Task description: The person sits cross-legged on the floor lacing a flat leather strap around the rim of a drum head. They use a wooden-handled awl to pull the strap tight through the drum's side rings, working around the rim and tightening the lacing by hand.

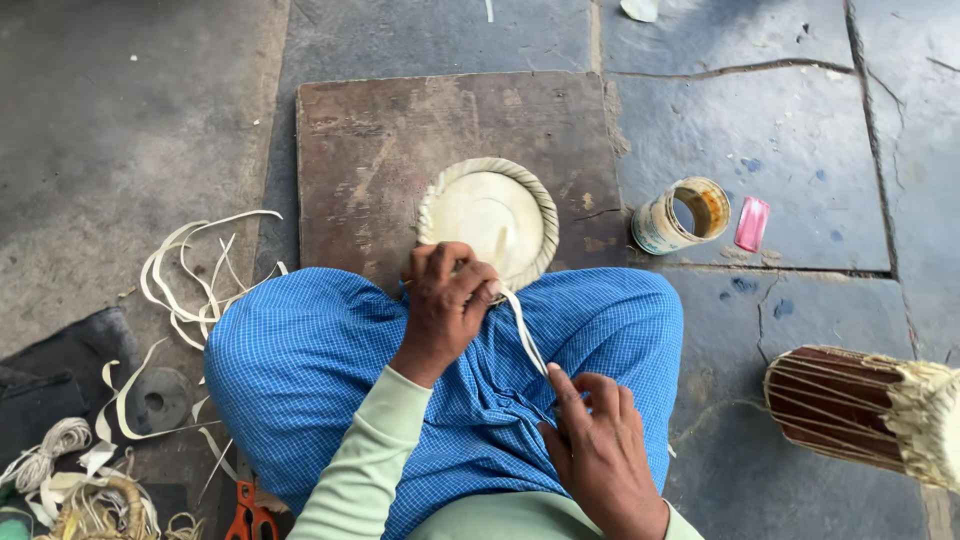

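Head view: seated cross-legged, a person's left hand [447,297] clamps the round cream drumhead with braided rim [488,219] against a brown wooden board [370,140], steadying it while the right hand [598,447] pinches its pale flat lacing strip [524,334] taut.

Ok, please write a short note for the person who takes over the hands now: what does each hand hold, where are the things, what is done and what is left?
Left hand: grips the near rim of the round pale disc, which lies on the wooden board.
Right hand: pinches the free end of the pale strip that runs from the disc's rim over the lap.
Done: a braided edge shows around most of the rim.
Left: the part under the left hand is hidden; the strip end is still loose.
Nearby: spare strips, orange-handled scissors, open can.
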